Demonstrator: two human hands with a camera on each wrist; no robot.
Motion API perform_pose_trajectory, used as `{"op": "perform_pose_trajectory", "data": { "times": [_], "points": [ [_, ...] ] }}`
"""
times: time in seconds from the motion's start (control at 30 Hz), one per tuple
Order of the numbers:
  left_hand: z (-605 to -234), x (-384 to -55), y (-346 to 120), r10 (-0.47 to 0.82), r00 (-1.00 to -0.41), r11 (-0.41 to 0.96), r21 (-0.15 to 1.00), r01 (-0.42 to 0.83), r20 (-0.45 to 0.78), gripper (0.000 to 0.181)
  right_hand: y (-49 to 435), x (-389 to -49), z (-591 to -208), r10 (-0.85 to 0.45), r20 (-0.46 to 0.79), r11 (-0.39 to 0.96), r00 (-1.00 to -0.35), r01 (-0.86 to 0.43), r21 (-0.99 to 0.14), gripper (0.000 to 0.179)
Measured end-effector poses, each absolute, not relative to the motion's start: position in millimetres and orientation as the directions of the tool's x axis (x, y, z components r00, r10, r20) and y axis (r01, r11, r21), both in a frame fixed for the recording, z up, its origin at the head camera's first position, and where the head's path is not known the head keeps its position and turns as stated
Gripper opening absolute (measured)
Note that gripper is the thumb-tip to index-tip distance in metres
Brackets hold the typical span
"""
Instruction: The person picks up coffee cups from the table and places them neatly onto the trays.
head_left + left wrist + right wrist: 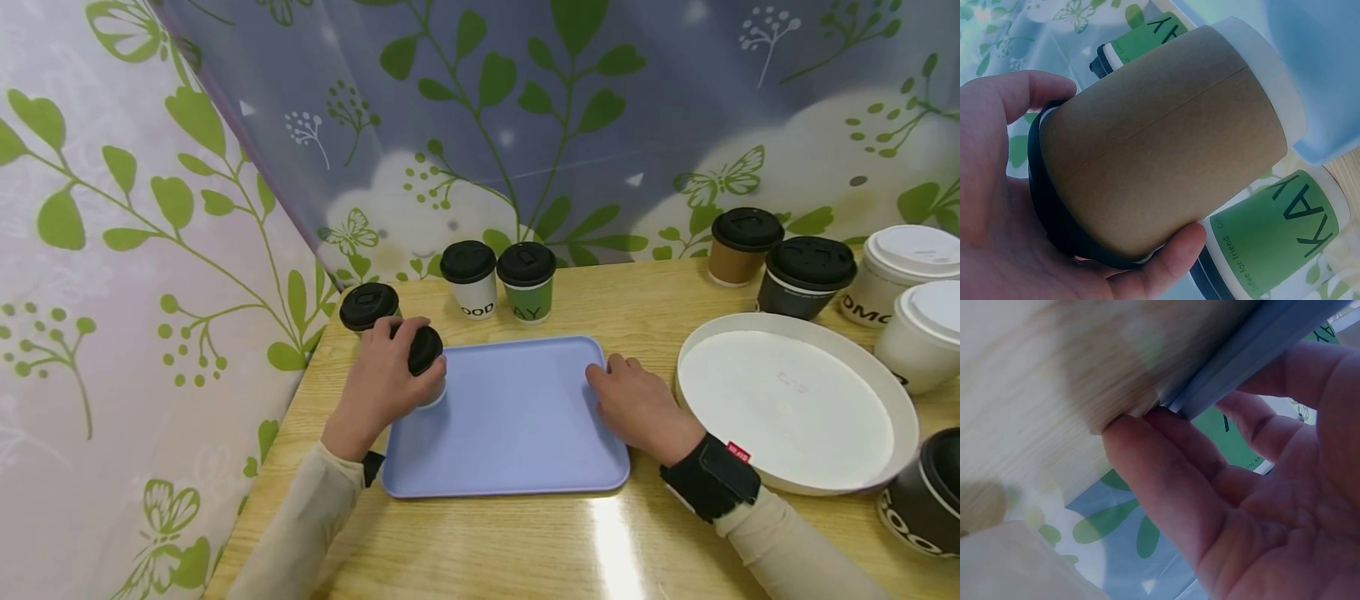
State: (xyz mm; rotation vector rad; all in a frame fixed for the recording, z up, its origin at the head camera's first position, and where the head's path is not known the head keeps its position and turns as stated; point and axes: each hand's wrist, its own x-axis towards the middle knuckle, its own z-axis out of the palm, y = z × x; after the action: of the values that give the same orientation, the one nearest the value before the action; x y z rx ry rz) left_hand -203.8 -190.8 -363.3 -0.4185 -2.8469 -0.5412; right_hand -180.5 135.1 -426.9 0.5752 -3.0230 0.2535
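Note:
My left hand [382, 375] holds a paper coffee cup [1166, 137] with a brown sleeve and a black lid, fingers and thumb around its lid end. In the head view that cup stands over the left edge of a blue tray [510, 425]; whether its base touches the tray I cannot tell. At the tray's right edge, my right hand [641, 408] grips the rim [1241, 362], with some fingertips down near the wooden table. Just behind the left hand is another black-lidded cup [367, 307], its body mostly hidden.
Behind the tray stand a white cup [474, 296] and a green cup [528, 296], both black-lidded. A round white tray [787, 408] lies to the right. Around it are a brown cup [735, 262], a dark cup [797, 292], white-lidded cups [926, 346] and a black cup [922, 508].

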Motion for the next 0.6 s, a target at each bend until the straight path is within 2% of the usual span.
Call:
{"op": "perform_pose_trajectory", "data": {
  "times": [0.6],
  "points": [
    [-368.6,-202.4,-195.3,0.240,-0.933,0.897,0.307,0.319,0.267,0.057,135.7,-180.3,-425.6,-0.363,0.080,0.913,-0.928,-0.372,-0.169,0.017]
  ]
}}
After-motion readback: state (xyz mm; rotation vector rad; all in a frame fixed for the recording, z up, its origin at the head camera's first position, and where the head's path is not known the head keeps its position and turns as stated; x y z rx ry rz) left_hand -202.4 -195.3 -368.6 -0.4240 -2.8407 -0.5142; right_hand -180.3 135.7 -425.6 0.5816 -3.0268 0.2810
